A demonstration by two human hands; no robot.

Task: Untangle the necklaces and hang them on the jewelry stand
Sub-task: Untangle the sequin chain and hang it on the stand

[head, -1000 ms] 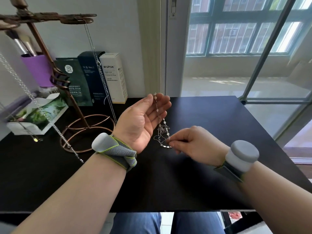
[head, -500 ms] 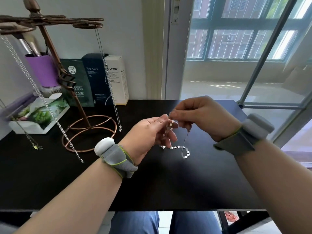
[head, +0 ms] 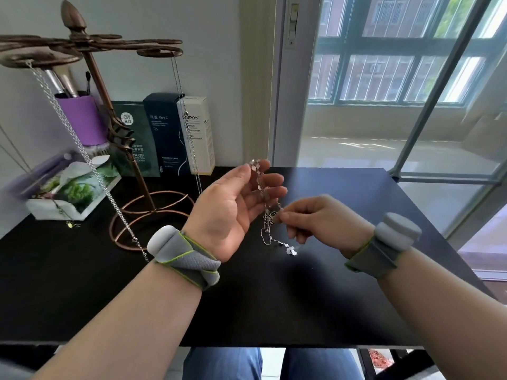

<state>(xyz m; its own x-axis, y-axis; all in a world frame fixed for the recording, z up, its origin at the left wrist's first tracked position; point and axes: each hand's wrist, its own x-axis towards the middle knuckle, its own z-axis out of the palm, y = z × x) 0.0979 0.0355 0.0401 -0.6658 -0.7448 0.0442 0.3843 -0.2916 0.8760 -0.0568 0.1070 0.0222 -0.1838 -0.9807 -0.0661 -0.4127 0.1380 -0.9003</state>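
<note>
Silver necklace tangle (head: 267, 223), one, drapes over relaxed fingers of left hand (head: 233, 207); right hand (head: 318, 220) fingers pinch it.

The right hand (head: 315, 220) has dropped below the left hand (head: 233, 204), which has opened under the necklace (head: 267, 216).
</note>
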